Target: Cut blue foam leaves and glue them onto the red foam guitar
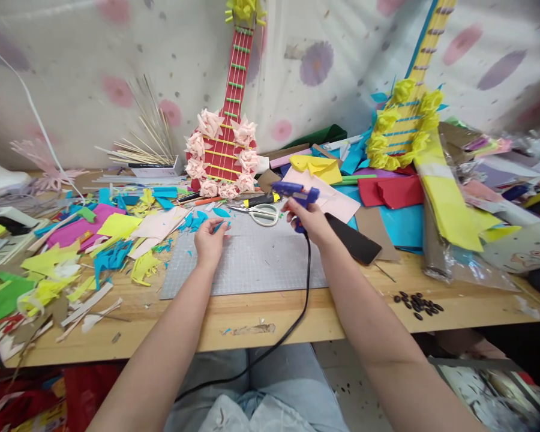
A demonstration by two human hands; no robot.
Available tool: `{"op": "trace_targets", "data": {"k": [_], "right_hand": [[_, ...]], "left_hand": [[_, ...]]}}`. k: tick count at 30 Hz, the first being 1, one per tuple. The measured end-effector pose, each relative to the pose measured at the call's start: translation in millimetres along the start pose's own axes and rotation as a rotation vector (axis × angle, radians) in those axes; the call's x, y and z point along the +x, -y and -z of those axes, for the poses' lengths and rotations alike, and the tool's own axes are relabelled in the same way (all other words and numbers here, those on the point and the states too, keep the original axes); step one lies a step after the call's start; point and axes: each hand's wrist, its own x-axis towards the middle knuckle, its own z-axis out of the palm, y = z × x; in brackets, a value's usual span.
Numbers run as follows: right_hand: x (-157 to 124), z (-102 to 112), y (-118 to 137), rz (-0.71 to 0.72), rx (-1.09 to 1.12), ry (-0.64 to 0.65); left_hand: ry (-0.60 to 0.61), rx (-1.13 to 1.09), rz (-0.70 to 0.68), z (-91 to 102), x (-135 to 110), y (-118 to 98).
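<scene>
My right hand is closed around the handle of a blue glue gun, its nozzle pointing left and its black cord trailing down off the table. My left hand pinches a small blue paper piece above the grey cutting mat. Another blue paper piece lies on the mat just beyond it. White-handled scissors lie at the mat's far edge, between my hands.
A red paper guitar with pink flowers leans on the back wall; a yellow-flowered guitar stands to the right. Coloured paper scraps cover the left side. A black phone lies right of the mat. Dark seeds sit near the front edge.
</scene>
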Motion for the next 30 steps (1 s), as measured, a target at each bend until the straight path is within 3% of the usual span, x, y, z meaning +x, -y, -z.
{"op": "trace_targets", "data": {"k": [3,5,11,30], "right_hand": [[-8.9,-18.9,0.1,-0.045,-0.046,0.240],[-11.7,-27.9,-2.1,-0.057,-0.121,0.304],[-13.0,-35.9,-3.6,-0.044,-0.236,0.294],[-14.4,-34.6,-1.8,-0.070,-0.280,0.290]], "left_hand": [[-0.014,0.006,0.008,-0.1,-0.4,-0.5],[-0.017,0.007,0.009,0.0,-0.7,-0.7],[0.004,0.016,-0.019,0.9,-0.9,1.3],[-0.006,0.027,-0.020,1.0,-0.2,1.4]]}}
